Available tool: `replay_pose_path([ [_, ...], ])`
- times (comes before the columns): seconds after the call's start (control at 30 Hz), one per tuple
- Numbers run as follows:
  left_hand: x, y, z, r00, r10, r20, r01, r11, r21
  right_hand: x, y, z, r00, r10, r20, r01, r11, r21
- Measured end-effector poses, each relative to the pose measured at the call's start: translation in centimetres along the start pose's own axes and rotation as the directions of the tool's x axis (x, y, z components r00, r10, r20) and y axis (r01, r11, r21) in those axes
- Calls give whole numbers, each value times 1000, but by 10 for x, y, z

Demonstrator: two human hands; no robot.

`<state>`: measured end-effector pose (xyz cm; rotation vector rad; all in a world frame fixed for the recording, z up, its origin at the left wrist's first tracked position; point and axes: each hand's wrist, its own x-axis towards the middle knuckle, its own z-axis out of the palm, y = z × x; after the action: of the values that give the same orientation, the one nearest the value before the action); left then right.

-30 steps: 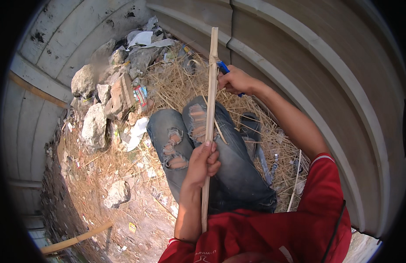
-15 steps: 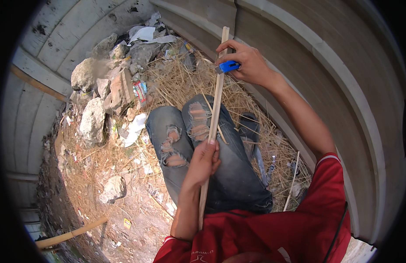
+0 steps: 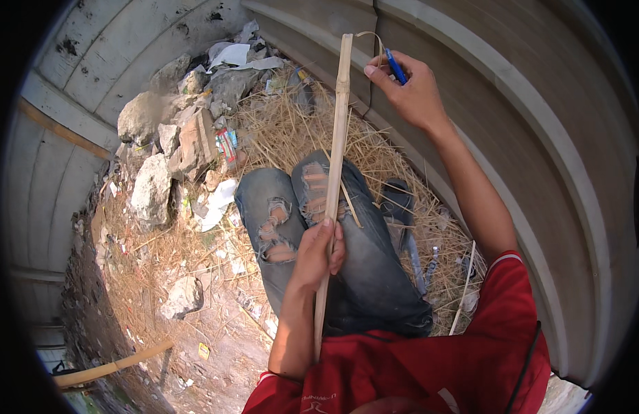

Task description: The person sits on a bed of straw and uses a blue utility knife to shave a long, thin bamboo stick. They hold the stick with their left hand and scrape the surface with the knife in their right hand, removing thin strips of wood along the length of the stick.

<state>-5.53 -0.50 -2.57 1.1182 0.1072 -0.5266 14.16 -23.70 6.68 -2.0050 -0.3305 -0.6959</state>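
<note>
A long pale bamboo strip [image 3: 341, 103] runs upward from my lap, its lower end near my shirt. My left hand [image 3: 318, 255] is closed around it above my thighs. Off to the right of its far end, my right hand [image 3: 410, 90] grips a blue utility knife [image 3: 395, 67]. A thin curled shaving [image 3: 376, 38] arches from beside the bamboo's tip toward my right fingers; whether it is still attached at the tip, I cannot tell. Straw-like shavings [image 3: 285, 127] lie around my knees in ripped jeans.
Rocks [image 3: 151, 190] and broken bricks [image 3: 193, 145] are piled at the far left with litter. A dark sandal [image 3: 396, 200] rests right of my legs. Corrugated metal sheeting [image 3: 533, 152] curves close along the right. A yellowish pole [image 3: 116, 363] lies at lower left.
My right hand with the utility knife has moved off the bamboo strip, up and to the right, with a thin shaving trailing. My left hand keeps its hold.
</note>
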Motion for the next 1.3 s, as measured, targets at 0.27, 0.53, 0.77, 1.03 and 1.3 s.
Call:
replay_pose_path([
  [0.27, 23, 28, 24, 994, 109, -10, -106, 977, 187, -109, -31, -1, 826, 228, 515, 17, 904, -427],
  [0.53, 34, 20, 21, 974, 186, -127, -124, 914, 386, -118, -9, 27, 814, 233, 532, 128, 822, -555],
  [0.77, 3, -8, 41, 994, 88, -71, -50, 903, 427, 9, 57, -13, 903, 422, 86, -281, 728, -626],
  [1.03, 16, 12, 15, 996, 75, -47, -68, 989, 129, -71, -27, -8, 793, 405, 455, -103, 825, -555],
  [1.3, 21, 2, 14, 1000, 8, 18, -7, 998, -67, -111, -23, 25, 783, 286, 552, 115, 806, -581],
])
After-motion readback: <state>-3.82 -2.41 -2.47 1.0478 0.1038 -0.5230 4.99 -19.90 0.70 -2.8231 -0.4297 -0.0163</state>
